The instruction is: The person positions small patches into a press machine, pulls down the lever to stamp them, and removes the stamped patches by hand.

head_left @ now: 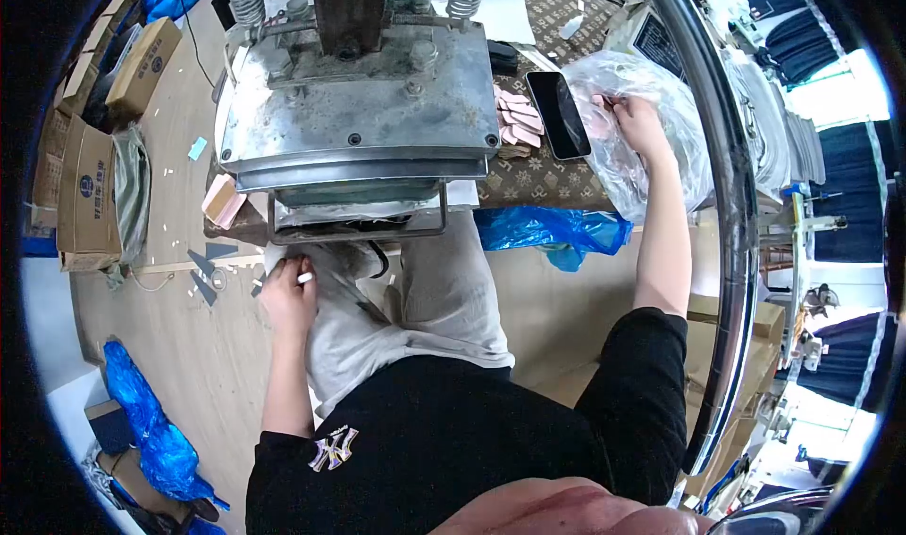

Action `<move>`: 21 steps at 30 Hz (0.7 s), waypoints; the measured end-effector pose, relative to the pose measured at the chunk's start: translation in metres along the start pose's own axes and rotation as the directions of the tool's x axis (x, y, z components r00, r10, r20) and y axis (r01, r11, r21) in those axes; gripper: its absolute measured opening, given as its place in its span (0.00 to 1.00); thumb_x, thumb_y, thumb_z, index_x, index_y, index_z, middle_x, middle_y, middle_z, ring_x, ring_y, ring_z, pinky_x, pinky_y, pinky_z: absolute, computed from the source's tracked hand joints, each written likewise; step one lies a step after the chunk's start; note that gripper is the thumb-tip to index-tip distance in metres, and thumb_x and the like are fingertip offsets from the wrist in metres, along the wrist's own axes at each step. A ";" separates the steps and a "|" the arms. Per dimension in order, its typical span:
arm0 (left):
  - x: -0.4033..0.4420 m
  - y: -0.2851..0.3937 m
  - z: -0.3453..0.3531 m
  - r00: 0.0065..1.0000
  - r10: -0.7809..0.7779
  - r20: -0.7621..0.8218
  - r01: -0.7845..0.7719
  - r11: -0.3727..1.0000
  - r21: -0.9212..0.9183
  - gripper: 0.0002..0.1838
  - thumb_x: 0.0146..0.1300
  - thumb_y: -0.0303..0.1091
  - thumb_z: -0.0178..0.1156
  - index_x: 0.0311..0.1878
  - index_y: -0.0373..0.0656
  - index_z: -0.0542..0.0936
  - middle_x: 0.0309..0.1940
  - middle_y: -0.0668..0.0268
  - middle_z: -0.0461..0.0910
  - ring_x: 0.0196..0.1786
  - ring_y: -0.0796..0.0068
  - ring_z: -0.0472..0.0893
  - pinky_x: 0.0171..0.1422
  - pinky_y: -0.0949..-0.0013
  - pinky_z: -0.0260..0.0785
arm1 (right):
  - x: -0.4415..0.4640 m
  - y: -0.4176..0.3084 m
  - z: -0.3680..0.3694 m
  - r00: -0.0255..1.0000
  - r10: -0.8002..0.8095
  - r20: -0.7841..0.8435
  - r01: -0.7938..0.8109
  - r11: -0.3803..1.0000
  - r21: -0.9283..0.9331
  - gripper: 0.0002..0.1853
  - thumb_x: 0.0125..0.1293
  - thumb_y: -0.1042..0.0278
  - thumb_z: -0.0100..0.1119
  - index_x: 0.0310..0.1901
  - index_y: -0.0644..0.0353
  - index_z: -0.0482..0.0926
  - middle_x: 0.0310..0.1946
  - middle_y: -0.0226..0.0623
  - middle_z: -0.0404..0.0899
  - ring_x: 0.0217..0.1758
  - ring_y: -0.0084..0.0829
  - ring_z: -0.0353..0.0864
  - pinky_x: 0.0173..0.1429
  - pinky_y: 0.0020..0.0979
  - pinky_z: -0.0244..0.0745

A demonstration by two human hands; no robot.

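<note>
My right hand (638,125) reaches into a clear plastic bag (661,181) on the patterned table, fingers pinched together. Something pinkish shows at the fingertips, too small to make out. Beside the bag lies a black phone (559,115), and left of it a pile of pink cut pieces (519,120). Low by my left thigh, my left hand (286,299) is closed on a small white stick-like piece (304,277). In front of me stands a heavy metal press head (349,110) with a bar handle (359,237) below it.
A thick curved metal tube (731,205) passes to the right of my arm. Cardboard boxes (90,191) stand on the left, with grey scraps (203,275) on the floor. Blue plastic (552,233) hangs under the table edge. Another pink piece (223,202) lies left of the press.
</note>
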State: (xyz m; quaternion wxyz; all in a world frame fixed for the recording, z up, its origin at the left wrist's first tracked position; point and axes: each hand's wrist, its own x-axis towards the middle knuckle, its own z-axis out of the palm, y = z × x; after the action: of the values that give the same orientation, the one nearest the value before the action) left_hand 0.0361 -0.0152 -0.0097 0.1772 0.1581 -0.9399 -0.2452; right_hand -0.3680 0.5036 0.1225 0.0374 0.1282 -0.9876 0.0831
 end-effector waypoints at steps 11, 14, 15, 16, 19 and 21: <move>0.004 -0.003 -0.003 1.000 -0.025 0.008 0.026 0.999 -0.021 0.06 0.66 0.32 0.63 0.42 0.42 0.86 0.33 0.51 0.83 0.36 0.44 0.82 0.40 0.49 0.74 | 0.011 -0.059 -0.024 0.978 0.124 0.169 -0.106 0.988 -0.110 0.27 0.70 0.47 0.66 0.58 0.64 0.83 0.60 0.58 0.82 0.63 0.54 0.82 0.68 0.45 0.74; 0.004 -0.003 -0.005 1.000 -0.016 0.006 0.016 1.000 -0.020 0.06 0.66 0.32 0.63 0.42 0.42 0.86 0.33 0.51 0.83 0.36 0.44 0.83 0.40 0.49 0.75 | 0.017 -0.058 -0.017 0.977 0.183 0.109 -0.150 0.953 -0.262 0.27 0.69 0.47 0.67 0.59 0.62 0.83 0.60 0.58 0.82 0.63 0.54 0.81 0.68 0.47 0.74; 0.004 -0.005 -0.005 1.000 -0.013 0.007 0.013 1.000 -0.017 0.06 0.66 0.32 0.63 0.42 0.42 0.86 0.33 0.51 0.83 0.36 0.44 0.83 0.40 0.49 0.75 | 0.018 -0.057 -0.014 0.977 0.185 0.109 -0.152 0.954 -0.258 0.27 0.69 0.47 0.67 0.59 0.62 0.83 0.60 0.58 0.82 0.63 0.54 0.81 0.68 0.47 0.74; 0.003 -0.006 -0.005 1.000 -0.013 0.012 0.013 1.000 -0.016 0.06 0.67 0.32 0.63 0.42 0.42 0.86 0.33 0.51 0.84 0.36 0.44 0.83 0.40 0.49 0.75 | 0.018 -0.056 -0.011 0.979 0.187 0.081 -0.154 0.939 -0.306 0.27 0.69 0.47 0.67 0.59 0.61 0.84 0.59 0.57 0.82 0.63 0.55 0.81 0.68 0.48 0.74; 0.002 -0.008 -0.002 1.000 -0.014 0.016 0.014 1.000 -0.015 0.06 0.67 0.32 0.63 0.42 0.42 0.85 0.33 0.51 0.84 0.36 0.44 0.83 0.40 0.49 0.75 | 0.023 -0.047 0.004 0.983 0.182 0.022 -0.159 0.903 -0.400 0.26 0.69 0.48 0.66 0.58 0.61 0.84 0.59 0.57 0.83 0.64 0.55 0.81 0.67 0.50 0.74; 0.002 -0.008 -0.001 1.000 -0.018 0.008 0.018 1.000 -0.016 0.06 0.67 0.32 0.63 0.42 0.42 0.86 0.33 0.51 0.84 0.36 0.44 0.83 0.40 0.50 0.75 | 0.032 -0.027 0.022 0.995 0.102 0.007 -0.092 0.919 -0.383 0.23 0.70 0.50 0.65 0.56 0.61 0.85 0.58 0.57 0.83 0.64 0.55 0.80 0.67 0.50 0.74</move>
State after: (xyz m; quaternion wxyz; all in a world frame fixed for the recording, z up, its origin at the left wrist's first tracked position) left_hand 0.0365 -0.0234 -0.0122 0.1726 0.1641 -0.9371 -0.2551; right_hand -0.3933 0.4657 0.1080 0.0441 0.0704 -0.9903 -0.1109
